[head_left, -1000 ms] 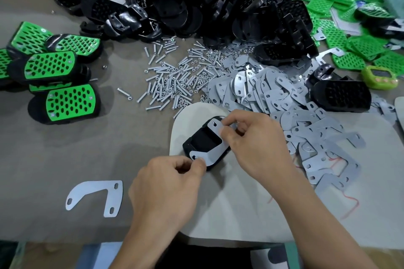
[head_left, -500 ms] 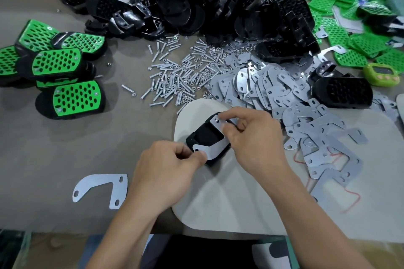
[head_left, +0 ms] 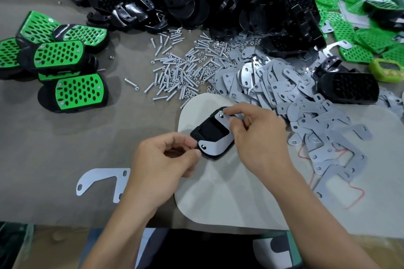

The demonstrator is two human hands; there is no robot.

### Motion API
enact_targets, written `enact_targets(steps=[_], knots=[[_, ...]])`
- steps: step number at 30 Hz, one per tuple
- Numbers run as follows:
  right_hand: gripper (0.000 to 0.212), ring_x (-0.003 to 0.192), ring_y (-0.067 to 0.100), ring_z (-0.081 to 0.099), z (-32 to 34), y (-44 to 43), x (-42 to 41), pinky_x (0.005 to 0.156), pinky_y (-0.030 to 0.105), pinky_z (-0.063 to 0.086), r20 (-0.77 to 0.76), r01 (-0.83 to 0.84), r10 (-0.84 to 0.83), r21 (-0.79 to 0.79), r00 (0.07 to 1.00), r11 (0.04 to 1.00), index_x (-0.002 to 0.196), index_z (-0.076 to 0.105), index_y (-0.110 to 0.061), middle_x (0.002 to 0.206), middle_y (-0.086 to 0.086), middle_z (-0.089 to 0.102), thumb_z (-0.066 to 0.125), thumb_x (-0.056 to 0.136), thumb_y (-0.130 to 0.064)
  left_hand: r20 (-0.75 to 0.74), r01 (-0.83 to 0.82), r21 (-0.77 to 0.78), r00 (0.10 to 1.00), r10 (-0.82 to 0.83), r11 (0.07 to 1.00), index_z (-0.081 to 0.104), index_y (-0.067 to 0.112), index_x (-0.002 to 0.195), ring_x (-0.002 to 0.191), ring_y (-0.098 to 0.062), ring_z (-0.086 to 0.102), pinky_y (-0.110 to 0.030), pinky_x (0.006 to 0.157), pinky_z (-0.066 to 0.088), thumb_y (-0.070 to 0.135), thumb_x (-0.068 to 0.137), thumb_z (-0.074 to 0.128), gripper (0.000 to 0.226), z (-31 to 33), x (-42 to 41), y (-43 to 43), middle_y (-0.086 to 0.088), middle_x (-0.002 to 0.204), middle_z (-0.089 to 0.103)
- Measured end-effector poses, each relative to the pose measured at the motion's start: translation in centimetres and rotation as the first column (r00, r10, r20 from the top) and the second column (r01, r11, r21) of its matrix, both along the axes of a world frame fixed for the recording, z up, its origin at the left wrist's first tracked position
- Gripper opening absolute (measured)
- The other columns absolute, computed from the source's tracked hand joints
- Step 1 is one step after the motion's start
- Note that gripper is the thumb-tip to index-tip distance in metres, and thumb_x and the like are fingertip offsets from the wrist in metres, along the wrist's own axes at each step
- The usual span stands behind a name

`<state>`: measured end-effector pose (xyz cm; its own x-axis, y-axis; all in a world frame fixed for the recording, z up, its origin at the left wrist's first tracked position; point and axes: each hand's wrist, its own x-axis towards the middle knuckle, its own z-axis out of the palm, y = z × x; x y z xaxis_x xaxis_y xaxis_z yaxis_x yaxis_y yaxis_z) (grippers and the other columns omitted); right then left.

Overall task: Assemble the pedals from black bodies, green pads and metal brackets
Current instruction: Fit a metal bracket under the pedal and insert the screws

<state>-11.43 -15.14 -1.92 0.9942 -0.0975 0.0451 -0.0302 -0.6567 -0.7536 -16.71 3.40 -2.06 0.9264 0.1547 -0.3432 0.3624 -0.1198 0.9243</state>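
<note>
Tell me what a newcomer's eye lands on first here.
A big heap of black bodies fills the top centre, with grey metal brackets spilling below it to the right. Finished pedals with bright green pads lie at far left. In the middle, the left hand grips one black body while the right hand pinches a bracket onto it.

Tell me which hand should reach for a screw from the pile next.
Probably the left hand: the screw pile lies on its side of the pedal body, while the right hand pinches the bracket.
</note>
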Motion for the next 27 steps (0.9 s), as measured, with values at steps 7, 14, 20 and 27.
enact_targets(steps=[7,14,20,27], knots=[[0.023,0.054,0.003,0.049,0.2,0.3,0.2,0.053,0.023,0.031,-0.020,-0.017,0.016,-0.080,1.000,0.997,0.091,0.065,-0.035,0.052,-0.035,0.049,0.051,0.095,-0.017,0.007,0.054,0.084,0.998,-0.055,0.995,0.080,0.039,0.083,0.050,-0.011,0.060,-0.022,0.046,0.048,-0.003,0.077,0.081,0.042,0.1,0.3,-1.1,0.006,0.065,0.069],[0.056,0.062,-0.001,0.053,0.9,-0.6,-0.2,0.054,0.025,0.033,-0.113,-0.229,0.211,-0.189,0.971,0.955,0.106,0.044,-0.046,0.065,-0.024,0.057,0.064,0.064,-0.077,0.006,0.100,0.154,0.995,-0.102,0.983,0.080,0.040,0.080,0.058,-0.009,0.062,-0.031,0.059,0.053,0.019,0.066,0.085,0.026,0.5,0.9,-0.8,0.005,0.071,0.074],[0.029,0.057,0.003,0.050,0.4,-0.3,0.0,0.051,0.029,0.030,-0.078,-0.190,0.176,-0.228,0.981,0.955,0.105,0.043,-0.041,0.070,-0.030,0.055,0.063,0.087,-0.050,-0.031,0.190,0.291,0.981,-0.189,0.938,0.077,0.043,0.076,0.058,-0.009,0.063,-0.025,0.058,0.051,0.012,0.070,0.088,0.033,1.3,1.7,-0.5,0.010,0.066,0.071],[0.020,0.059,0.016,0.053,0.2,0.2,0.0,0.055,0.036,0.034,-0.052,-0.158,0.150,-0.227,0.987,0.961,0.105,0.044,-0.037,0.051,-0.006,0.046,0.060,0.093,-0.039,-0.071,0.246,0.298,0.969,-0.235,0.922,0.078,0.045,0.077,0.067,-0.021,0.068,-0.043,0.070,0.059,0.016,0.074,0.086,0.031,1.8,2.0,-0.2,0.007,0.071,0.074]])
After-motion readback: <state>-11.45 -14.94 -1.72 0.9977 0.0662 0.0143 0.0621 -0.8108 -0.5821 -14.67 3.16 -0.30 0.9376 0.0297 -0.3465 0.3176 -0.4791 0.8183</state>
